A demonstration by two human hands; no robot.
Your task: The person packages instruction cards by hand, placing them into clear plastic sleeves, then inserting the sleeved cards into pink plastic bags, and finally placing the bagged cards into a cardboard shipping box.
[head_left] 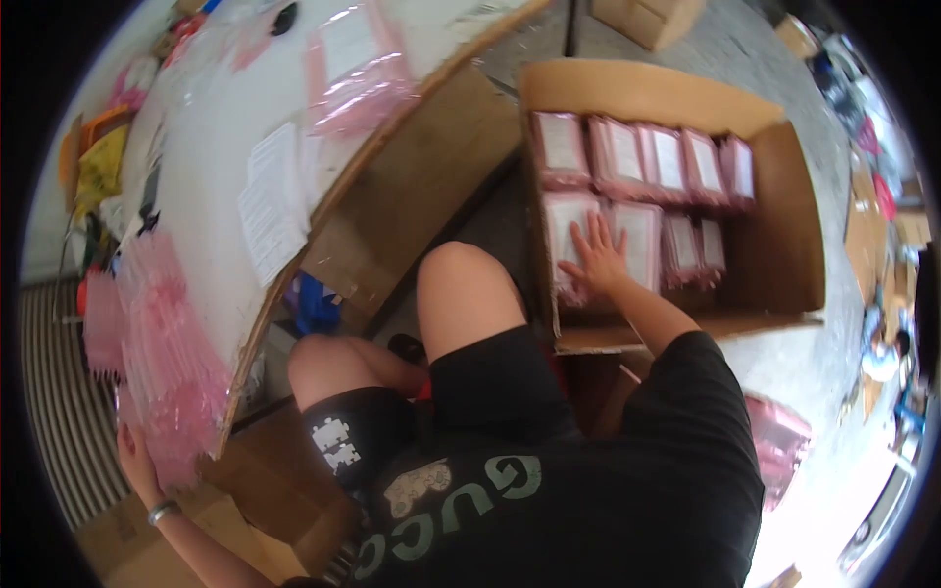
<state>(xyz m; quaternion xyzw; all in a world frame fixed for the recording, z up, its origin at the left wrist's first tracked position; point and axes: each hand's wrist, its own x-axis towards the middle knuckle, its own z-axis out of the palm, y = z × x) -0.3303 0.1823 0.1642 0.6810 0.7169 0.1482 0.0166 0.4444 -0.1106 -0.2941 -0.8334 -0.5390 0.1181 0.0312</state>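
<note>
My right hand (596, 257) lies with spread fingers on the pink-wrapped packets (635, 235) at the near left of a large open cardboard box (806, 225). A further row of pink packets with white fronts (561, 145) stands along the box's far side. At the lower left, my left hand (135, 461) is beside a pile of pink plastic bags (169, 363) at the edge of a white table (201, 211). Its fingers are small and partly hidden against the bags, so what they hold is unclear.
White printed sheets (274, 201) and a pink plastic package (361, 73) lie on the table. Another cardboard box (652, 18) is beyond the open one. Pink packages (777, 441) are on the floor at the right. A person (882, 355) is at the far right.
</note>
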